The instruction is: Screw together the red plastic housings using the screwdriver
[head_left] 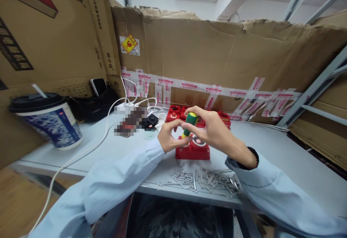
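Observation:
A screwdriver (192,119) with a green and yellow handle stands tilted over a red box-shaped device (193,153). My right hand (213,126) is closed round the handle near its top. Lower down, my left hand (171,136) curls with thumb and fingers at the screwdriver's lower end, above the device's left side. The device lies on the table and has a round white-rimmed part (199,140) on top. The screwdriver's tip is mostly hidden by my left fingers. In front of the device lie many loose screws (184,175) and pale strips or bands among them.
More red devices (173,114) stand in a row behind my hands. To the left are a blurred-out object (131,122), a small black fan-like item (151,121), white cables (105,129) and a large paper cup (51,122). Cardboard (189,53) walls the table's back; a metal rack (314,89) stands right.

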Demonstrator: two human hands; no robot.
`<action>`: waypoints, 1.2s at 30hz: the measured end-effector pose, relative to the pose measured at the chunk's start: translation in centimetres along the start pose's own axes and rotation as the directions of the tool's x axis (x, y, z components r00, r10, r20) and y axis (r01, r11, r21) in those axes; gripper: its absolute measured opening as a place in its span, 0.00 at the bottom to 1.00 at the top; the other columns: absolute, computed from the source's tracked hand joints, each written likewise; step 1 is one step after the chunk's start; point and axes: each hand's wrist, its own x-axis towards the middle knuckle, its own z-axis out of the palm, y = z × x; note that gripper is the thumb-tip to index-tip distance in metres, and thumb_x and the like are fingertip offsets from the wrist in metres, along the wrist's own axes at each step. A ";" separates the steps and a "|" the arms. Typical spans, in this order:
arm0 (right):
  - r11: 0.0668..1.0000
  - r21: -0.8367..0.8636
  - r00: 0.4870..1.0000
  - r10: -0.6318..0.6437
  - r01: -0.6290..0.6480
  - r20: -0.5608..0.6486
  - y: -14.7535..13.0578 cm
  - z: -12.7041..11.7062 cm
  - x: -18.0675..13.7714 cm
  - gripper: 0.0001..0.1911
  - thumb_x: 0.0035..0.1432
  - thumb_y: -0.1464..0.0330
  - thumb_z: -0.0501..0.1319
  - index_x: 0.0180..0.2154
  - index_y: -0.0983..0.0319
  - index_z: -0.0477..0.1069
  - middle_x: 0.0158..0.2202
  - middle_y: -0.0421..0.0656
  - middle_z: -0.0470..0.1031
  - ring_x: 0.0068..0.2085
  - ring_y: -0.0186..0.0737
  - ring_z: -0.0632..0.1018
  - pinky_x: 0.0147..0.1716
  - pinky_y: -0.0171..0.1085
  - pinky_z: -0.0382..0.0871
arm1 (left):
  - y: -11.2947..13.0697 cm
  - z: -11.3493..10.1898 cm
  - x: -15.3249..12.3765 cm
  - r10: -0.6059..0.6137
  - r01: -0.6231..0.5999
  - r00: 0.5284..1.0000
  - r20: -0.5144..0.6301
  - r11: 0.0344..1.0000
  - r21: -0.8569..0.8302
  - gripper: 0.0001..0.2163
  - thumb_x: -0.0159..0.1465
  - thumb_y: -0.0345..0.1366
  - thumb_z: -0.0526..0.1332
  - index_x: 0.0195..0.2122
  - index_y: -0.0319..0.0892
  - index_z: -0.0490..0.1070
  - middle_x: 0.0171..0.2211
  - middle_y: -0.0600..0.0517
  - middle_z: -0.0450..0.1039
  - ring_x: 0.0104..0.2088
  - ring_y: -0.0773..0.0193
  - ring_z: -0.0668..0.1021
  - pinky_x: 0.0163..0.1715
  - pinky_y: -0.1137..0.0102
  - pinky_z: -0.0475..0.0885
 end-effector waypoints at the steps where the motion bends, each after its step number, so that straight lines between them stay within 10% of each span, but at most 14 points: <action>1: 0.998 -0.052 0.999 0.030 -0.031 -0.029 0.0 0.3 0.1 0.12 0.55 0.61 0.59 0.37 0.62 0.68 0.29 0.41 0.75 0.28 0.34 0.73 0.27 0.33 0.63 | -0.1 0.1 0.0 0.001 -0.001 1.000 -0.006 1.000 0.007 0.11 0.49 0.37 0.67 0.27 0.40 0.67 0.22 0.58 0.65 0.22 0.71 0.62 0.23 0.73 0.57; 10: 0.986 0.123 0.983 -0.126 0.110 0.131 -0.1 -0.5 -0.2 0.19 0.60 0.67 0.54 0.53 0.60 0.60 0.46 0.45 0.72 0.41 0.36 0.74 0.39 0.35 0.65 | -0.1 -0.1 0.0 -0.035 0.036 0.999 0.033 0.999 -0.021 0.09 0.54 0.37 0.63 0.23 0.39 0.65 0.19 0.58 0.63 0.21 0.71 0.63 0.22 0.74 0.58; 16: 0.996 0.076 0.996 -0.042 0.036 0.076 0.1 -0.4 0.4 0.10 0.56 0.62 0.59 0.37 0.62 0.67 0.31 0.40 0.74 0.29 0.33 0.72 0.30 0.33 0.63 | -2.4 0.4 -1.1 0.004 -0.055 0.908 0.418 0.992 0.110 0.36 0.42 0.46 0.71 0.52 0.39 0.63 0.49 0.43 0.68 0.49 0.47 0.70 0.48 0.59 0.66; 23: 0.962 -0.249 0.992 0.098 -0.115 -0.078 0.7 1.0 1.0 0.14 0.57 0.57 0.55 0.32 0.62 0.66 0.22 0.39 0.68 0.23 0.33 0.67 0.24 0.33 0.55 | -4.1 0.6 -1.4 -0.121 -0.012 0.819 0.561 0.974 0.227 0.36 0.47 0.47 0.68 0.55 0.39 0.58 0.45 0.44 0.72 0.44 0.48 0.76 0.44 0.60 0.70; 27: 0.995 0.037 0.978 -0.094 0.088 0.185 0.6 -0.7 0.4 0.18 0.59 0.65 0.54 0.52 0.60 0.59 0.40 0.44 0.73 0.35 0.35 0.72 0.35 0.34 0.63 | -4.5 0.7 -1.3 -0.080 -0.028 0.812 0.578 0.984 0.176 0.34 0.48 0.48 0.67 0.53 0.38 0.62 0.42 0.45 0.73 0.45 0.48 0.75 0.46 0.60 0.70; 30: 0.967 0.220 0.945 -0.185 0.127 0.271 0.2 -1.2 0.3 0.16 0.58 0.67 0.56 0.49 0.59 0.62 0.40 0.41 0.72 0.36 0.33 0.72 0.36 0.33 0.65 | -5.1 0.9 -1.5 -0.087 -0.025 0.816 0.571 0.982 0.186 0.34 0.47 0.49 0.67 0.52 0.39 0.63 0.43 0.45 0.73 0.46 0.48 0.74 0.46 0.60 0.70; 36: 0.997 0.005 0.996 0.073 -0.073 -0.055 -0.3 1.7 0.6 0.10 0.53 0.63 0.61 0.29 0.61 0.61 0.20 0.34 0.61 0.21 0.28 0.60 0.22 0.31 0.56 | -5.6 1.1 -1.5 -0.039 -0.066 0.813 0.581 0.985 0.158 0.31 0.47 0.47 0.67 0.50 0.37 0.66 0.48 0.43 0.71 0.51 0.46 0.71 0.50 0.58 0.68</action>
